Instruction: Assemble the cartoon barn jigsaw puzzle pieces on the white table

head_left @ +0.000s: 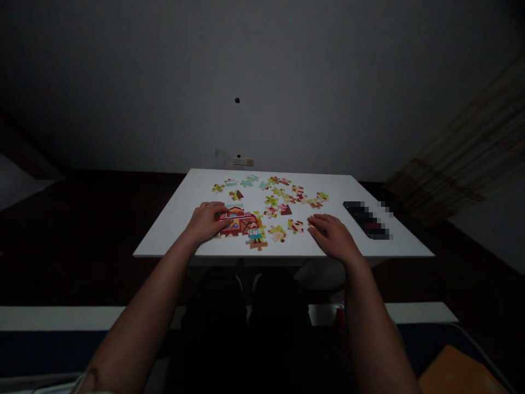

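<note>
My left hand (205, 221) rests at the left edge of a joined jigsaw section (238, 223). Its thumb and fingers are apart and touch the section, which shows a red barn. A figure in blue-green clothes (256, 235) is printed on the section's lower right part. On the white table my right hand (333, 236) lies with thumb and fingers apart, holding nothing that I can see. Just left of its fingertips is a loose puzzle piece with reddish-brown patches (295, 225). Another loose piece, green and peach (277, 233), lies between that one and the joined section.
Several loose puzzle pieces (279, 192) are scattered across the far half of the white table (172, 241). A dark, partly pixelated phone-like object (361, 216) lies at the right. Behind the table is a grey wall (287, 120) with a socket strip (243, 162).
</note>
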The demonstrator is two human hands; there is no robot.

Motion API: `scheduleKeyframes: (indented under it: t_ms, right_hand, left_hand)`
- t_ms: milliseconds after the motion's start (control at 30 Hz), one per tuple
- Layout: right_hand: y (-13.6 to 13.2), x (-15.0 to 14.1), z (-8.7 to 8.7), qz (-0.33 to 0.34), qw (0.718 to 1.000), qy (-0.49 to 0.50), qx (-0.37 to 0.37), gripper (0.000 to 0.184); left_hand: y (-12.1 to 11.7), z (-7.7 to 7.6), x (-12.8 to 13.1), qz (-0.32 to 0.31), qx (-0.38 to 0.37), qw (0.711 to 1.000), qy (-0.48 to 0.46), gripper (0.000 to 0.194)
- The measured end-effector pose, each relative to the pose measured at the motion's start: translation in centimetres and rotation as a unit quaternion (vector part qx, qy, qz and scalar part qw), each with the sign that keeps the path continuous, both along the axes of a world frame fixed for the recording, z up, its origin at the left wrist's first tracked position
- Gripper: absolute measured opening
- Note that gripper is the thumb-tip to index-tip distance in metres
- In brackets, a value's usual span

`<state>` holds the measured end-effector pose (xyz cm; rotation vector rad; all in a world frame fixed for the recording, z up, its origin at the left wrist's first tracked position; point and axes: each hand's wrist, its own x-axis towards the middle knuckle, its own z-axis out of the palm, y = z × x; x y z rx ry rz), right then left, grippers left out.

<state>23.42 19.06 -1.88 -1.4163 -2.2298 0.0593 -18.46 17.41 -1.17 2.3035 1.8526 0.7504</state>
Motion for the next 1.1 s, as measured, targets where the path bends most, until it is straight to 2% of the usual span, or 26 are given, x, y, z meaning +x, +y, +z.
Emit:
scheduleKeyframes:
  t_ms: [133,500,767,967,1100]
  right_hand:
    - [-0.1,-0.1,0.1,-0.006,1.000,0.003,0.014,0.047]
    - [-0.2,0.0,0.2,0.003,1.000,-0.020,0.014,0.038]
    - [-0.3,0.0,0.4,0.019,0.999,-0.040,0.015,0.036]
    - [-0.5,-0.1,0.5,0.038,0.997,-0.055,0.029,0.043]
    - [-0.5,0.0,0.5,0.044,0.997,-0.058,0.029,0.038]
  left_hand:
    - [-0.1,0.0,0.0,-0.004,0.000,1.000,-0.002,0.040]
    - [-0.7,1.0,0.2,-0.016,0.003,1.000,0.008,0.033]
    - [-1.2,1.9,0.9,-0.006,0.004,1.000,0.020,0.037]
    - [-1.6,2.3,1.5,0.003,0.010,0.999,0.044,0.038]
    - [-1.6,2.5,1.8,0.014,0.008,0.998,0.053,0.042]
